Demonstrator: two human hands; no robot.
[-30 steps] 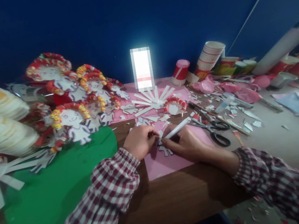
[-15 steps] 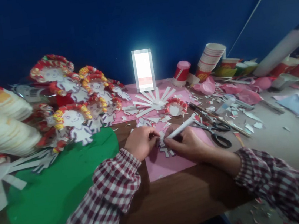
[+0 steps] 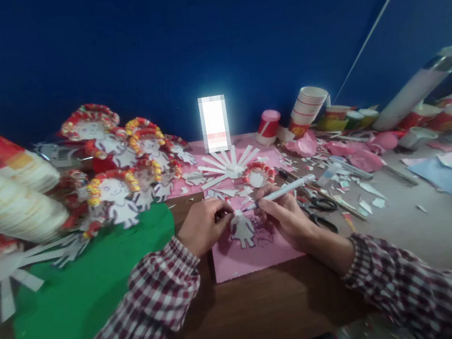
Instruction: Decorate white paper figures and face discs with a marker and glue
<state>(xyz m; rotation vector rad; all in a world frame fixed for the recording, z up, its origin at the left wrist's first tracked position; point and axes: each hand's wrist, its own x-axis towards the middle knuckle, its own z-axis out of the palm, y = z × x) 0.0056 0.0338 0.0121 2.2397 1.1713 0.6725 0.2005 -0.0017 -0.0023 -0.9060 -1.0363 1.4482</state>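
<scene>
L hand pinches paper figure flat; R hand grips pen tilted, lifted.

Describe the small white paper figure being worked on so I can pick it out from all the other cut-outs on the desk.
Start at the pink sheet lying at the near edge of the brown desk. The paper figure lies flat on it, between the left hand and the right hand, which holds a white pen. Unlike the finished figures piled at the left, it has no red and yellow curls.
</scene>
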